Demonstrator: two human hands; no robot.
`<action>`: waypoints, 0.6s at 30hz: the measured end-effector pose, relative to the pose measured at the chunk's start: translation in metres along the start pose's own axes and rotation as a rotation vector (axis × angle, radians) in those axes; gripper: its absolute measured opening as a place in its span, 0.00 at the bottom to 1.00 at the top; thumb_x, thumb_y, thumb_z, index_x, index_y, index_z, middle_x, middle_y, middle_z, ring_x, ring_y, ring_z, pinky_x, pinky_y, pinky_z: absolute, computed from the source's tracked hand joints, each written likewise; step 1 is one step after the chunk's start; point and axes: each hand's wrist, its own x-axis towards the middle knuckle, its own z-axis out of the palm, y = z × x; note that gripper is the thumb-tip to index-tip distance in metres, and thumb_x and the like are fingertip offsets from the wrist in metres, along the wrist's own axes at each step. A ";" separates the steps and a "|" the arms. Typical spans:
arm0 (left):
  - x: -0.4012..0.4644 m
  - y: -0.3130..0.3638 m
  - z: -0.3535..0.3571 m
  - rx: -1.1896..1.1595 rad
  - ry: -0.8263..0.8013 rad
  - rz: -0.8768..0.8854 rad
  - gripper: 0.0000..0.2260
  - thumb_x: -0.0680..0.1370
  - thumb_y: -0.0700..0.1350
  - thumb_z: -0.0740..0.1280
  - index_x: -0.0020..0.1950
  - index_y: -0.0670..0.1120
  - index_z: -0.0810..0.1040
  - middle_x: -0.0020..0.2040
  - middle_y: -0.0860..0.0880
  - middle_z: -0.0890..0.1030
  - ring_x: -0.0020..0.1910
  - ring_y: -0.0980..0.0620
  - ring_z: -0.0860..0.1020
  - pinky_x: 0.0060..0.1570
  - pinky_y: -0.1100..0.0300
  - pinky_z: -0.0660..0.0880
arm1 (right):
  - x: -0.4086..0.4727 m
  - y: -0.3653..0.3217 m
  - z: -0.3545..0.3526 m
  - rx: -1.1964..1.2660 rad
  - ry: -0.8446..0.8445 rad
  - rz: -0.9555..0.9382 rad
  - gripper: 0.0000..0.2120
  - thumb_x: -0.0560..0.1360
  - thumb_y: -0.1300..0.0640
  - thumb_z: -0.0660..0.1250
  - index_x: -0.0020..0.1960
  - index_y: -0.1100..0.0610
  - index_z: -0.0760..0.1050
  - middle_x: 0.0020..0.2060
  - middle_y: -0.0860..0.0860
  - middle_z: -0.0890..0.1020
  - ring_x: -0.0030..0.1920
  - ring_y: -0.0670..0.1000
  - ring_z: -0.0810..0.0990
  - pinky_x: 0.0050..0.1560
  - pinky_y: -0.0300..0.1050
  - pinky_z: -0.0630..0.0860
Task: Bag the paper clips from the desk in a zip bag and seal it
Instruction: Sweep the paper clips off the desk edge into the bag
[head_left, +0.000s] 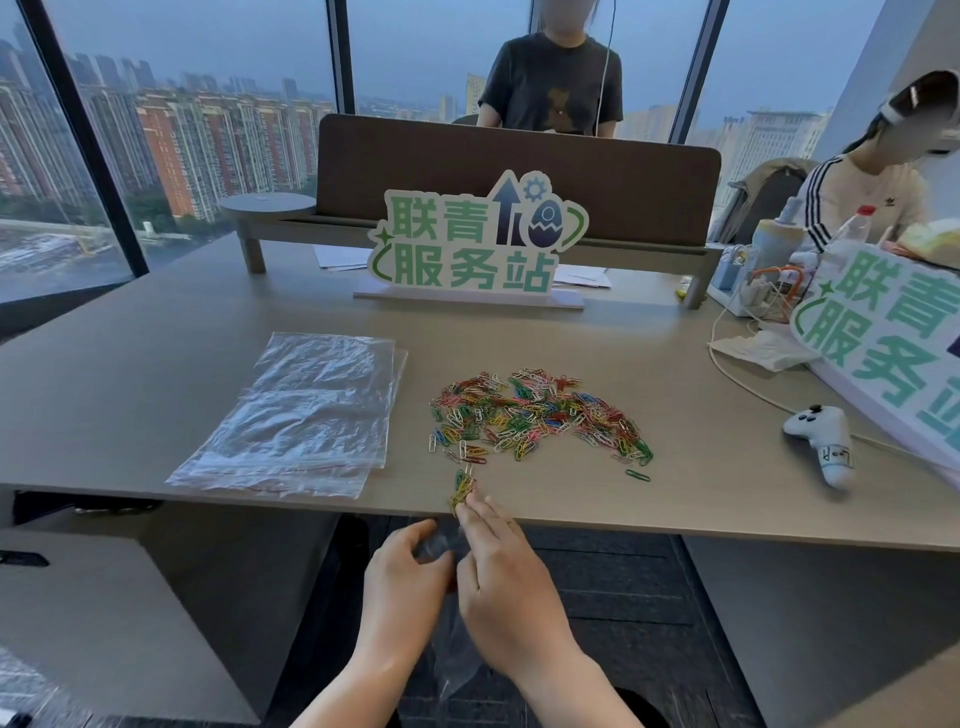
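- Loose heap of small coloured wire paper clips (540, 413) — red, green, yellow, pink, blue, white — spread flat on the pale wood-look worktop (208, 322), near its front edge and right of centre.
- One green clip (638, 475) lying apart from the heap at its front right.
- Small bunch of yellow and green clips (462, 488) at the very front edge of the worktop, touched by the fingertips (475, 501) of the right hand (506, 577), fingers stretched forward and close together.
- Left hand (405, 571) below the worktop edge, curled narrowly around the mouth of a clear thin plastic zip bag (457, 649) hanging down between both hands.
- Contents of that hanging bag: cannot tell, film too clear and blurred.
- Stack of flat clear zip bags (306, 415) with thin red seal lines, lying on the worktop left of the heap, just beside it.
- White game controller (823, 439) at the right, well apart from the clips.
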 end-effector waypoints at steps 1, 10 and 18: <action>0.000 0.000 0.000 -0.007 0.000 -0.001 0.22 0.74 0.40 0.71 0.68 0.44 0.76 0.63 0.48 0.80 0.57 0.55 0.77 0.53 0.65 0.72 | 0.002 0.001 -0.001 0.011 0.031 -0.002 0.25 0.81 0.60 0.50 0.78 0.55 0.57 0.78 0.46 0.57 0.77 0.42 0.48 0.70 0.30 0.41; 0.002 -0.007 0.001 -0.068 -0.010 -0.063 0.23 0.73 0.39 0.69 0.68 0.46 0.77 0.53 0.48 0.83 0.47 0.52 0.84 0.45 0.62 0.79 | 0.060 0.034 -0.028 -0.110 0.065 0.103 0.26 0.81 0.59 0.50 0.79 0.51 0.53 0.79 0.48 0.52 0.78 0.48 0.44 0.77 0.44 0.43; 0.001 -0.006 -0.001 -0.098 -0.019 -0.084 0.22 0.74 0.38 0.67 0.68 0.47 0.75 0.51 0.45 0.83 0.34 0.61 0.82 0.36 0.69 0.73 | 0.100 0.052 -0.027 -0.153 -0.118 0.205 0.26 0.81 0.48 0.46 0.79 0.50 0.50 0.79 0.51 0.47 0.78 0.54 0.41 0.77 0.52 0.43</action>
